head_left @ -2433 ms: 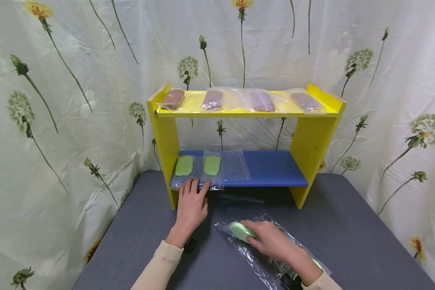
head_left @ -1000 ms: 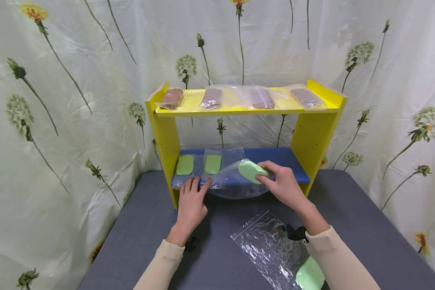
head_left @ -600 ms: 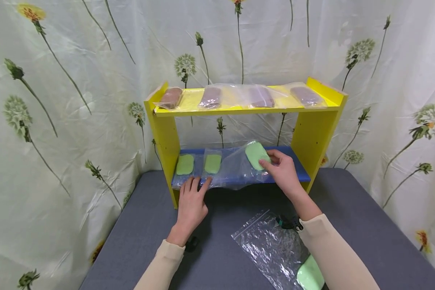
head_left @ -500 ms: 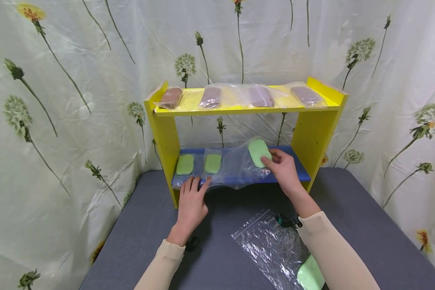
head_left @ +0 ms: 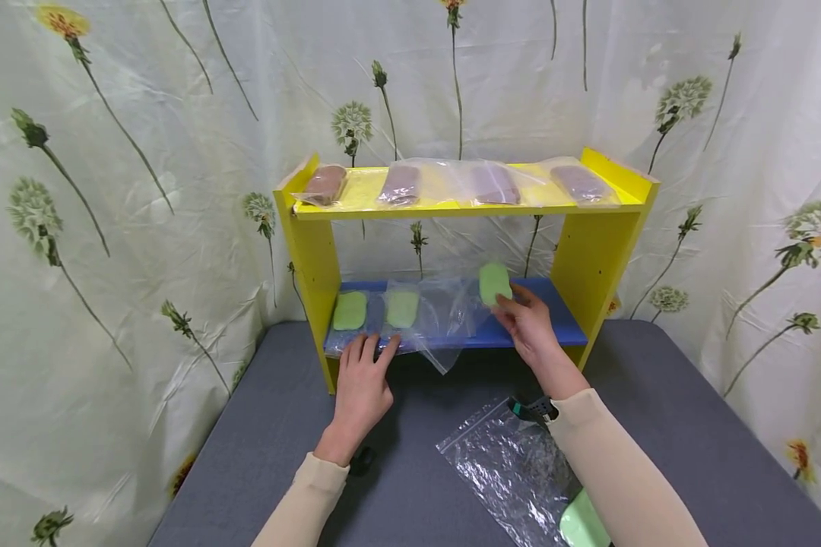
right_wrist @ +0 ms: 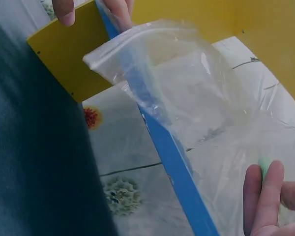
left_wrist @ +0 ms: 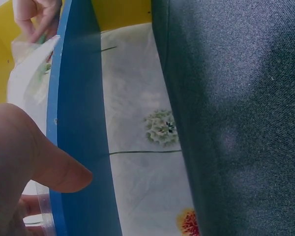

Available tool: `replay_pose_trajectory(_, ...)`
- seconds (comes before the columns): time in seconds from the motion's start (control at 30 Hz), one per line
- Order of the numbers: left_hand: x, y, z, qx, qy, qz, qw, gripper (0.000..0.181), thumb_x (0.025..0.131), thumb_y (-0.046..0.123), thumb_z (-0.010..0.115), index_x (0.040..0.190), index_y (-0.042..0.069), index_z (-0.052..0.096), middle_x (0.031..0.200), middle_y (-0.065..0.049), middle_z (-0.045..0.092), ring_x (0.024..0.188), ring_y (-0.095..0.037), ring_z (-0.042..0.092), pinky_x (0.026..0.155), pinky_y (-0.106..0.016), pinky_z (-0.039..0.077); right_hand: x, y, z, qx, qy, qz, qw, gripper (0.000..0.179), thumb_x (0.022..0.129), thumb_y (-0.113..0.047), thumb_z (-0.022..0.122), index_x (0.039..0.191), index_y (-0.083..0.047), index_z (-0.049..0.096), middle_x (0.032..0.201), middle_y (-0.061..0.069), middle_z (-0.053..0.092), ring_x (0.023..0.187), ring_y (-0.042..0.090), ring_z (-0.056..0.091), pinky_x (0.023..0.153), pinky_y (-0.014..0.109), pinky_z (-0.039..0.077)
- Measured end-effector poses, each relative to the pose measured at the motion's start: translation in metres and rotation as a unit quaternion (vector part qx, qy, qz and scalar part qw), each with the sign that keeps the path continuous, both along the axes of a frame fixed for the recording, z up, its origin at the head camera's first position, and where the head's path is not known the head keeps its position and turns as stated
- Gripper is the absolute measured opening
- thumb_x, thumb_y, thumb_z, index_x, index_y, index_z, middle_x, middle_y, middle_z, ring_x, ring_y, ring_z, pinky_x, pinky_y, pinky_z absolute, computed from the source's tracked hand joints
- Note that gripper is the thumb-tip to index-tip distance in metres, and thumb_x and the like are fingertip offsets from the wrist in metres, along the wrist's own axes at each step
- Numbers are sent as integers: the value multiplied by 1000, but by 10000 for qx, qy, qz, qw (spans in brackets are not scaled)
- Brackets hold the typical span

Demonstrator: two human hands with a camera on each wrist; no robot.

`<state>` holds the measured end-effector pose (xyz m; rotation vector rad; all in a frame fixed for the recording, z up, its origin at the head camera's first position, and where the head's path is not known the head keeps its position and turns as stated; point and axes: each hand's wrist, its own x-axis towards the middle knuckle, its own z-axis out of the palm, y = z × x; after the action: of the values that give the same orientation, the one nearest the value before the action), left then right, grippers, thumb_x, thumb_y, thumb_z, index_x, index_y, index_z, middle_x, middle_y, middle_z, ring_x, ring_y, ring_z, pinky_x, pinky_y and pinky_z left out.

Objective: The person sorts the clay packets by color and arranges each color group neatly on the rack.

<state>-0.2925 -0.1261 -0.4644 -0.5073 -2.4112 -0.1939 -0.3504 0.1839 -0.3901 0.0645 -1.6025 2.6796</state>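
Observation:
My right hand (head_left: 530,327) pinches a light green soap bar (head_left: 496,283) inside a clear zip bag, above the right part of the blue shelf (head_left: 547,308). The bag (right_wrist: 187,83) trails left across the neighbouring bag, and its zip corner hangs past the shelf's front edge. My left hand (head_left: 361,387) rests its fingertips at that edge, on the bags of two green soap bars, the left one (head_left: 350,311) and the second one (head_left: 402,309). In the left wrist view, the left thumb (left_wrist: 64,172) lies extended in front of the blue edge.
The yellow upper shelf (head_left: 362,186) bears several brownish and purplish bars in clear bags. On the grey table (head_left: 246,456), another bagged green bar (head_left: 584,520) lies partly under the right forearm, its clear bag (head_left: 499,463) spread leftward. A flower-print curtain (head_left: 178,152) hangs behind.
My right hand has lifted the bagged green bar from the table to the blue shelf, then shifted it slightly right and turned it upright. The bag's zip end has dropped over the edge. My left hand stays put.

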Motion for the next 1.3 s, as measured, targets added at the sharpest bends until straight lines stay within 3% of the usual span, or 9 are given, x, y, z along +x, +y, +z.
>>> replay_pose_trajectory(0.2, 2, 0, 1, -93, -114, 67, 9999, 69, 81, 2, 58, 148, 20, 52, 137, -18, 49, 132, -41, 40, 110, -57, 32, -7, -3, -5, -186, -6, 141, 9997, 69, 100, 9, 52, 161, -11, 24, 130, 15, 40, 99, 18, 68, 92, 26, 52)
replay_pose_trajectory(0.33, 2, -1, 1, -104, -72, 106, 9999, 67, 80, 2, 59, 146, 19, 54, 136, -18, 49, 132, -42, 41, 110, -57, 32, -11, -10, -8, 833, 194, 179, 9962, 64, 98, 10, 56, 157, -6, 34, 110, 14, 50, 93, 20, 71, 91, 30, 54)
replay_pose_trajectory(0.43, 1, -1, 1, -105, -11, 111, 9999, 64, 80, 2, 59, 142, 17, 57, 136, -18, 50, 131, -42, 42, 110, -57, 32, -13, -16, -11, 2061, 527, 124, 9770, 63, 96, 6, 61, 154, -7, 40, 84, 10, 50, 84, 21, 70, 86, 32, 57)
replay_pose_trajectory(0.5, 1, -1, 1, -98, 9, 90, 9999, 62, 80, 2, 59, 141, 17, 58, 136, -18, 50, 131, -42, 42, 110, -57, 32, -14, -20, -14, 3102, 834, -56, 9470, 60, 96, -1, 65, 152, -9, 45, 76, 7, 50, 77, 21, 69, 77, 32, 59)
replay_pose_trajectory(0.67, 2, 1, 0, -89, -21, 44, 9999, 56, 85, 7, 64, 140, 16, 58, 136, -18, 50, 130, -41, 42, 110, -57, 32, -12, -25, -17, 5151, 1480, -564, 8424, 57, 97, -19, 68, 151, -17, 49, 66, 5, 51, 53, 19, 56, 52, 37, 48)
replay_pose_trajectory(0.77, 2, 1, -1, -67, -17, 41, 10000, 54, 87, 11, 67, 140, 15, 58, 136, -18, 50, 130, -41, 43, 110, -57, 33, -11, -26, -18, 5888, 1679, -593, 7884, 59, 99, -26, 65, 154, -20, 45, 72, 9, 57, 62, 28, 53, 66, 50, 48)
replay_pose_trajectory(0.9, 2, 1, 0, -64, -21, 79, 9999, 48, 86, 12, 70, 134, 13, 62, 136, -18, 50, 131, -40, 43, 110, -56, 33, -12, -26, -21, 6639, 1713, -372, 7270, 61, 103, -36, 57, 158, -19, 37, 132, 17, 61, 121, 42, 49, 105, 65, 31)
replay_pose_trajectory(1.07, 2, 0, 1, -112, -69, 123, 9998, 46, 86, 15, 70, 132, 13, 64, 135, -18, 50, 132, -41, 42, 111, -56, 32, -10, -25, -20, 6859, 1646, -66, 7088, 61, 105, -40, 50, 159, -19, 33, 158, 13, 37, 144, 45, 25, 112, 67, 17)
replay_pose_trajectory(1.3, 2, 1, 1, -94, -66, 81, 9999, 60, 87, 17, 71, 144, 16, 55, 135, -18, 49, 132, -42, 41, 111, -57, 31, -9, -25, -19, 6741, 1721, -107, 7183, 60, 103, -41, 54, 156, -16, 39, 156, 14, 40, 142, 43, 31, 112, 66, 22)
